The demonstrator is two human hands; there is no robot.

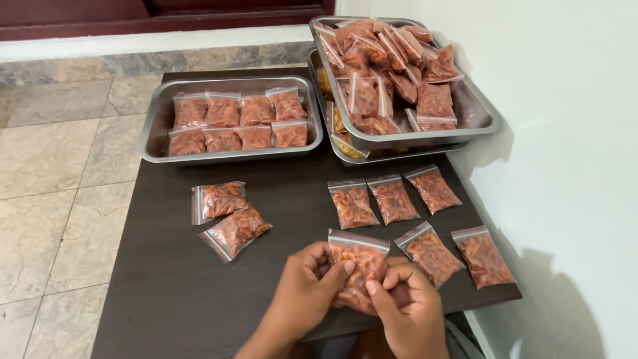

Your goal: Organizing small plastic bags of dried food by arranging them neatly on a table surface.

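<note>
Both my hands grip one small clear zip bag of orange-red snacks (359,256) near the front edge of a dark wooden table (166,279). My left hand (302,289) holds its left side, thumb on the front. My right hand (409,306) pinches its lower right side. Two filled bags (432,252) (483,256) lie just right of the held one. Three more bags (392,197) sit in a row behind it. Two bags (226,213) lie to the left.
A steel tray (156,119) at the back left holds neat rows of filled bags. At the back right, a steel tray (482,113) heaped with bags rests on another tray. A white wall runs along the table's right side; tiled floor lies left.
</note>
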